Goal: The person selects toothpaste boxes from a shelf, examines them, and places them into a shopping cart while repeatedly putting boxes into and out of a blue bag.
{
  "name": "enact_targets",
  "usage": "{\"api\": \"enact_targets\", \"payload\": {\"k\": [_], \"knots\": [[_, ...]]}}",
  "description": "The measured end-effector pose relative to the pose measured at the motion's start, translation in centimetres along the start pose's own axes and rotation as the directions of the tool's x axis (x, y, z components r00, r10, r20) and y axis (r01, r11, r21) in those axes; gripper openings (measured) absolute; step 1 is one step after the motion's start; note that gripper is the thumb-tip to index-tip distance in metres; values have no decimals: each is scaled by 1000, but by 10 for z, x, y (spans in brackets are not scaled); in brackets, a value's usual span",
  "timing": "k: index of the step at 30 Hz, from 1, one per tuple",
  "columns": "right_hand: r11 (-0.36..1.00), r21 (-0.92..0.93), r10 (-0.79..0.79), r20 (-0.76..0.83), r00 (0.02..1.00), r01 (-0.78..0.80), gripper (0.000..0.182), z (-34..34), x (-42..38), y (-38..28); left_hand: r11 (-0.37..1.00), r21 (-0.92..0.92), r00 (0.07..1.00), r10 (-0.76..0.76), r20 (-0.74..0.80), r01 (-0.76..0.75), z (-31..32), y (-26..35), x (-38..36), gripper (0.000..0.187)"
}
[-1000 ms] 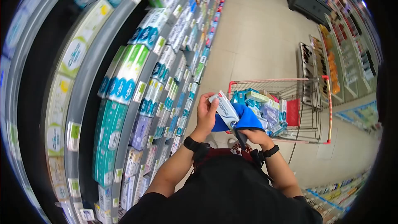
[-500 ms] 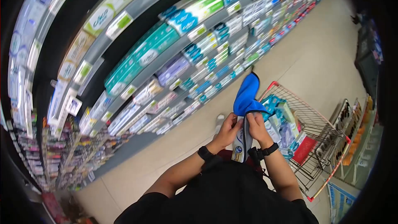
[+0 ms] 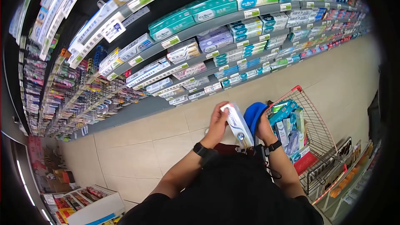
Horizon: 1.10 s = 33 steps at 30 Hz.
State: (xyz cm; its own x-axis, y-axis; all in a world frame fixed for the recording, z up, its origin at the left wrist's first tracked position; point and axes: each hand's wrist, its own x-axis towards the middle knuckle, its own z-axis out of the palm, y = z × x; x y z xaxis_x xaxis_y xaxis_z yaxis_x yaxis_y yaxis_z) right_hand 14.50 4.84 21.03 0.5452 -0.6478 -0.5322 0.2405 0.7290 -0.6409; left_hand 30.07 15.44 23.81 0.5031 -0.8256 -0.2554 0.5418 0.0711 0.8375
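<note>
A long white toothpaste-like box (image 3: 238, 126) with blue print is gripped at its upper left edge by my left hand (image 3: 218, 124), thumb on top. My right hand (image 3: 264, 128) is closed round a blue cloth item (image 3: 253, 116), which looks like a cap or pouch and lies against the box's right side. Part of the right fingers is hidden behind the blue cloth. Just right of that hand stands a wire shopping cart (image 3: 318, 118) holding several teal, white and purple boxes and packs (image 3: 293, 135).
Shelves (image 3: 221, 21) of boxed goods run across the top. Hanging packets (image 3: 62, 87) fill the left. Tiled floor (image 3: 137, 150) lies between the shelves and me. A white display bin (image 3: 98, 208) is at the lower left, another rack (image 3: 358, 171) at the right.
The view has turned, bringing the left side into sight. My hands have moved apart; the white box now shows beside the blue cloth, which was stretched out upward before.
</note>
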Motion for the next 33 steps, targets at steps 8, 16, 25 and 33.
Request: {"api": "enact_targets", "payload": {"k": [8,16,25,33], "knots": [[971,-183,-39,505,862,152,67,92,-42,4,965,-263,998,-17,-56,1,-80,70,-2,28],[954,-144,-229,209,951,262,48,121,-1,59,996,-88,1000,8,8,-8,-138,81,-23,22],[965,213,-170,62,983,154,64,148,4,93,988,155,977,-7,212,-26,-192,109,-17,31],[997,68,13,128,992,-22,62,167,1,129,980,193,965,-99,245,51,-243,123,-1,24]]}}
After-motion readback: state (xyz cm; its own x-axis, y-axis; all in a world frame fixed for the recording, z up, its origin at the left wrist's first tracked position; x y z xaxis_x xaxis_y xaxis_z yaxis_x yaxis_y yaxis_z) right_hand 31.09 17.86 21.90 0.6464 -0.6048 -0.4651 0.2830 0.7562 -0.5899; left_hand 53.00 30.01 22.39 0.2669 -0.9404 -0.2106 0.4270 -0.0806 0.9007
